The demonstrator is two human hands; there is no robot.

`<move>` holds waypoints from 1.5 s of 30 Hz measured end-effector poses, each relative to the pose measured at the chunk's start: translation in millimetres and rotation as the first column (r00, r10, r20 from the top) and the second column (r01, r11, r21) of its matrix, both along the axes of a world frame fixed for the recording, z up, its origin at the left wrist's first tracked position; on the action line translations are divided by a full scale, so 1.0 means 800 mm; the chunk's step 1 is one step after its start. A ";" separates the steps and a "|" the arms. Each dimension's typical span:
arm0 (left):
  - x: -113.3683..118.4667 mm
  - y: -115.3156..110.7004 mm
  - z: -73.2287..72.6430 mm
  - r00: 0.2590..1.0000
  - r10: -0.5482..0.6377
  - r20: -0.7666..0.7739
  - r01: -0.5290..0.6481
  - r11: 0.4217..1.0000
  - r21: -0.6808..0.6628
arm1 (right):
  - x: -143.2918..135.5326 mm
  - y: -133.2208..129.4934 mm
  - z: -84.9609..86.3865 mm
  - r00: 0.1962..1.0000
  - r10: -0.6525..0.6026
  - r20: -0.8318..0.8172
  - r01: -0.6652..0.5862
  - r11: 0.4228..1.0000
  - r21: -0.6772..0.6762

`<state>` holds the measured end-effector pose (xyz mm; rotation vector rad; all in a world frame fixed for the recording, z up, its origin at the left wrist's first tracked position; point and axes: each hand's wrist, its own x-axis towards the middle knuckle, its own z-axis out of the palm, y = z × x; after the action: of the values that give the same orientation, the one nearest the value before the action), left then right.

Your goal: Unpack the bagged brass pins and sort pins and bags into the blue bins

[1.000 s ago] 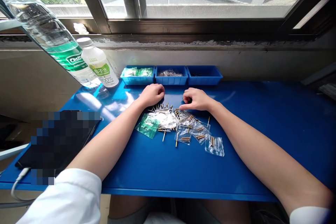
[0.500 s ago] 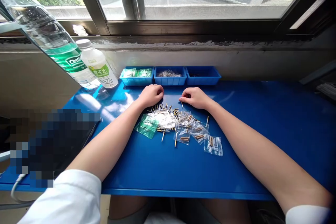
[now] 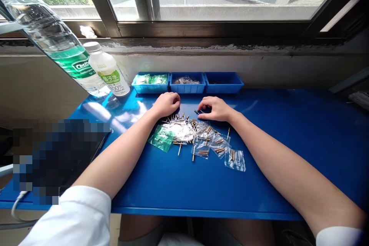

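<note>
My left hand rests curled behind the pile, its fingers closed; whatever they may hold is hidden. My right hand is on the other side, thumb and forefinger around a small thin metal pin that lies tilted at the fingertips. Between my forearms is a heap of similar loose pins, gold-coloured at one end and silvery at the other. Small clear zip bags with brownish pins inside lie at the heap's right. A green-tinted bag is at its left.
Three blue bins stand along the wall: one with green packets, one with clear bags, and one with a few dark pieces. A large water bottle and a smaller bottle stand left. A dark pixelated object lies at the left edge.
The pin at my right fingertips has turned from pointing down toward the table to lying aslant, and the thumb and fingers have spread a little. My left hand has hardly moved.
</note>
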<state>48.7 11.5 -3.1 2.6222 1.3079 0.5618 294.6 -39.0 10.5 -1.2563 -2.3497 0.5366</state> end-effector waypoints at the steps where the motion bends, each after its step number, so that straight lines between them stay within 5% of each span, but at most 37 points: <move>1: 0.000 0.000 0.000 1.000 -0.001 -0.001 0.001 1.000 -0.002 | 0.000 0.000 0.000 1.000 0.005 -0.009 -0.005 1.000 -0.012; 12: 0.001 -0.002 0.003 1.000 0.004 -0.002 -0.004 1.000 -0.012 | 0.006 0.008 -0.011 0.993 -0.002 -0.120 -0.001 1.000 -0.027; 20: 0.001 -0.002 0.004 1.000 0.000 0.002 0.000 1.000 -0.017 | -0.002 0.011 -0.013 0.992 -0.124 0.014 0.124 0.992 0.030; 29: 0.000 -0.002 0.003 1.000 -0.005 0.004 0.005 1.000 -0.022 | 0.003 0.019 -0.022 0.928 -0.263 -0.265 0.291 0.954 0.071; 31: 0.000 -0.001 0.002 1.000 -0.010 0.008 0.010 1.000 -0.016 | 0.005 0.024 -0.026 0.848 -0.327 -0.416 0.358 0.934 -0.004; 37: 0.000 -0.002 0.003 1.000 -0.005 0.005 0.005 1.000 -0.016 | 0.016 0.037 -0.023 0.375 -0.531 -0.760 0.360 0.839 -0.409; 45: 0.001 -0.003 0.005 1.000 -0.006 0.012 0.006 1.000 -0.017 | 0.020 0.041 -0.016 0.106 -0.611 -0.785 0.389 0.752 -0.532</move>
<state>49.6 9.3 0.6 2.6044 1.2957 0.5618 310.4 -5.9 -2.6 -1.1945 -0.7467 0.9319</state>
